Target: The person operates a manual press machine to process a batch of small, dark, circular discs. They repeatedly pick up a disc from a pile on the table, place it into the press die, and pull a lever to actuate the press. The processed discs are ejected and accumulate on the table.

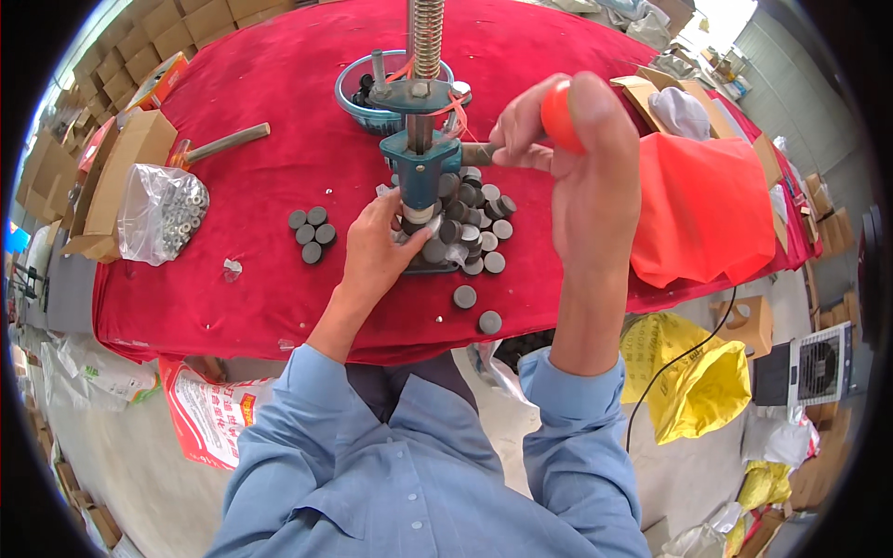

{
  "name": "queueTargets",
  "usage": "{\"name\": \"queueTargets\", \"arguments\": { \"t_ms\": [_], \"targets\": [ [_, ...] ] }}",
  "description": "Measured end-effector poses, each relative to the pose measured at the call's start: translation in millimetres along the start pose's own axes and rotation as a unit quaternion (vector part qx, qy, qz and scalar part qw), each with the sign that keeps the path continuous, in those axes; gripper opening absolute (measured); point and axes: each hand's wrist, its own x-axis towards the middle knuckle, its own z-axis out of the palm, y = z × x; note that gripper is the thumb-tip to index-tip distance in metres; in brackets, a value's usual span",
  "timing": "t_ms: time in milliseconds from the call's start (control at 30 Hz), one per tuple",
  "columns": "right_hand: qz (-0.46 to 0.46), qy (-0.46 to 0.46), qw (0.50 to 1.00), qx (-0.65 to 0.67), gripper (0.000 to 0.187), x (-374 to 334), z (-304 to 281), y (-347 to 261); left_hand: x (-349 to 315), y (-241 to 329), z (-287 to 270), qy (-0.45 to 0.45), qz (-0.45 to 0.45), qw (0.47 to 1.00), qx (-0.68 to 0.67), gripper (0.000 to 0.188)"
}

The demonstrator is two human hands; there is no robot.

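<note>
A green hand press (409, 160) with a spring-wound column stands at the middle of the red-covered table. My right hand (598, 139) is wrapped round its lever, by the red ball knob (561, 116). Down at the foot of the press, my left hand (370, 244) has its thumb and fingers closed in just under the ram (419, 214); what they hold is hidden. Small dark grey round discs (494, 262) lie heaped beside the press, to the right of my left hand. Several more discs (314, 234) sit apart on the left.
Behind the press is a blue basin (346, 104) of dark parts. A hammer (228, 144), a cardboard box (130, 163) and a clear bag of metal nuts (167, 219) lie on the left. Red cloth (698, 214) hangs over the right edge, above a yellow sack (698, 381).
</note>
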Motion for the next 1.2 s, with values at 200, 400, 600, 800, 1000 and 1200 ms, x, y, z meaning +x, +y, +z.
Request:
{"name": "queueTargets", "arguments": {
  "t_ms": [200,400,600,800,1000,1200],
  "targets": [
    [-0.045,0.005,0.999,-0.014,0.058,-17.1,-0.1,6.3,1.5,3.9,7.9,0.031,-0.017,0.998,-0.043,0.068],
    [-0.236,0.027,0.971,-0.032,0.055,-116.4,9.1,82.9,-6.6,-25.6,-30.3,0.059,0.017,0.998,0.034,0.044],
    [-0.206,-0.008,0.977,-0.045,0.049,-97.7,4.2,59.1,-15.0,-67.8,-72.9,0.003,-0.022,0.945,0.327,0.038],
    [-0.143,0.003,0.990,-0.013,0.051,-72.2,6.2,36.9,-18.9,-76.4,-65.6,0.028,-0.029,0.948,0.314,0.037],
    [-0.214,0.071,0.974,0.004,0.052,-126.1,23.6,81.3,-16.6,-78.1,-62.8,0.044,-0.049,0.953,0.294,0.040],
    [-0.220,-0.016,0.974,-0.044,0.050,-98.8,1.8,62.3,-16.5,-46.5,-57.0,0.045,-0.037,0.987,0.148,0.059]
  ]
}}
